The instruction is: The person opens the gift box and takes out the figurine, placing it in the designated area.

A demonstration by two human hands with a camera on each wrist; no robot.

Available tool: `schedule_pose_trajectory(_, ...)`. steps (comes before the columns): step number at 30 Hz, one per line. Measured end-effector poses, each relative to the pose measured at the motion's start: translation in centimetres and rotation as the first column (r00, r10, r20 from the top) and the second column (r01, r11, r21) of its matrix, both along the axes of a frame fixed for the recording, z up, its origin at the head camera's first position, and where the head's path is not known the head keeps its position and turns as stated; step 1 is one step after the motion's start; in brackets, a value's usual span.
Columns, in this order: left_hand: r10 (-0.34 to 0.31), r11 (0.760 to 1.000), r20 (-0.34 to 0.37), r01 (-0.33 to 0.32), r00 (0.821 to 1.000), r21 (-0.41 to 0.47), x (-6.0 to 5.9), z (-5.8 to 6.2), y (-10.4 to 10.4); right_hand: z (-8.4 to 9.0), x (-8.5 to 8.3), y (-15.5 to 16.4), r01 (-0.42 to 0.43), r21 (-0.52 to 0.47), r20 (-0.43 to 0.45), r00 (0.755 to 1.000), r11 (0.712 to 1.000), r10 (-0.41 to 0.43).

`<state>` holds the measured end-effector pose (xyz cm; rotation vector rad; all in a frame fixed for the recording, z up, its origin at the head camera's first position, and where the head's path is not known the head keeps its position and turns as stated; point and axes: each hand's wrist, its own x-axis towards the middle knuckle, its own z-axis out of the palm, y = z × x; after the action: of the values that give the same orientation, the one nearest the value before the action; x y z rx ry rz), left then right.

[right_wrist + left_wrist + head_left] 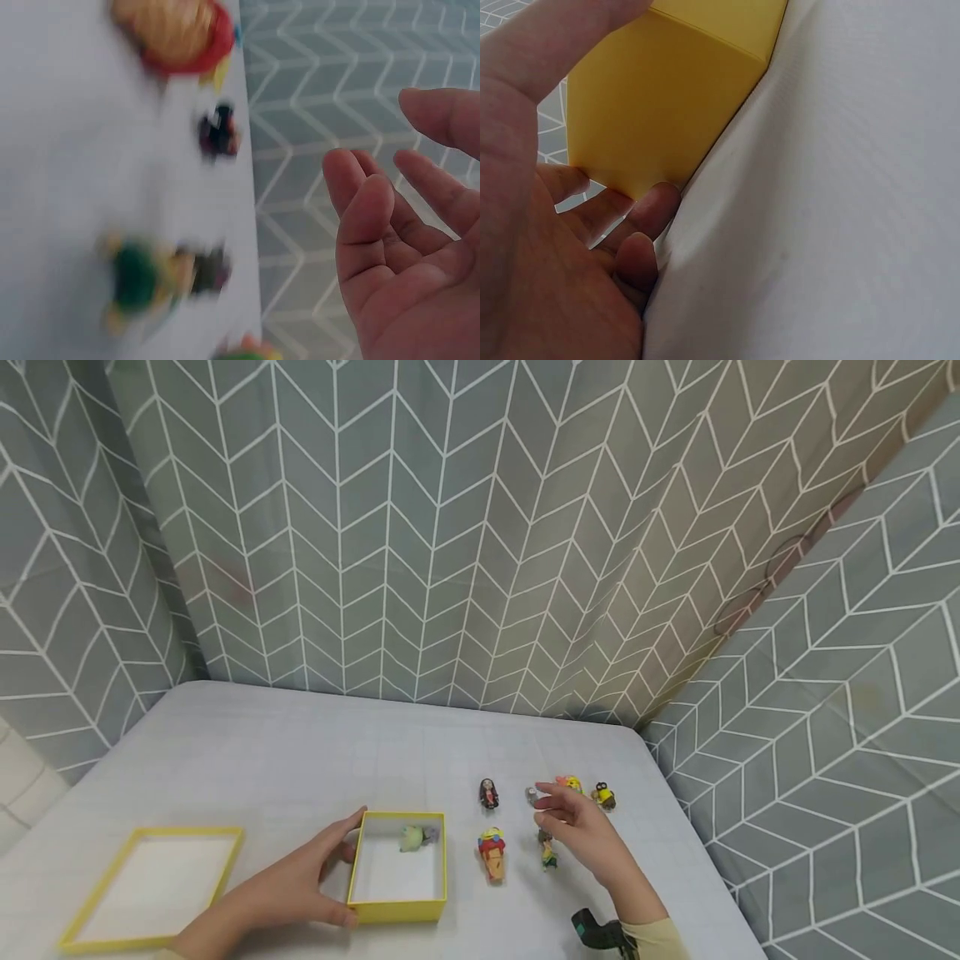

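Observation:
My left hand (296,885) holds the left side of a yellow open box (397,912), thumb at its near corner and fingers at the far one. The left wrist view shows fingertips (656,210) against the yellow box wall (660,112). Inside the box lie a pale green toy figure (411,838) and a small grey one (431,834). My right hand (588,839) is raised above the toys with nothing in it, fingers loosely bent. Partly beneath it stands a green-clothed figure (549,856); a small grey toy (532,795) is near its fingertips.
A yellow-rimmed lid (150,885) lies at the left. Around the right hand are a dark-haired figure (489,794), a red-and-yellow figure (492,855), a pink-and-yellow toy (570,783) and a yellow-and-brown figure (603,797). A black device (600,932) sits by the right wrist. Patterned curtains border the white table.

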<state>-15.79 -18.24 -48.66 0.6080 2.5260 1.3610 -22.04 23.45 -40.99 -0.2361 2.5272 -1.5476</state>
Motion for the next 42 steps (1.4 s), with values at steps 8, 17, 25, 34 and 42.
schedule_pose_trajectory(8,0.006,1.0,0.056,-0.005,0.998,-0.009,-0.1,0.4,0.1,1.6,0.1,-6.4,-0.252,0.011,-0.035,0.967,0.968,0.252)
schedule_pose_trajectory(17,-0.005,1.0,0.038,0.004,0.999,0.015,0.0,0.2,0.3,0.7,0.3,-12.1,-0.483,0.112,-0.04,0.871,0.868,0.49)
schedule_pose_trajectory(25,-0.008,1.0,0.087,0.007,0.996,0.009,-0.1,0.3,0.4,0.0,0.6,-14.2,-0.497,0.33,-0.049,0.84,0.802,0.54)
schedule_pose_trajectory(34,-0.009,1.0,0.04,0.008,0.999,0.011,0.1,0.2,0.1,-0.3,1.5,-15.4,-0.413,0.658,-0.143,0.753,0.63,0.643)
schedule_pose_trajectory(42,-0.009,1.0,0.023,0.009,1.0,0.003,0.1,0.3,0.2,0.2,1.6,-15.2,-0.422,0.631,-0.172,0.742,0.651,0.648)
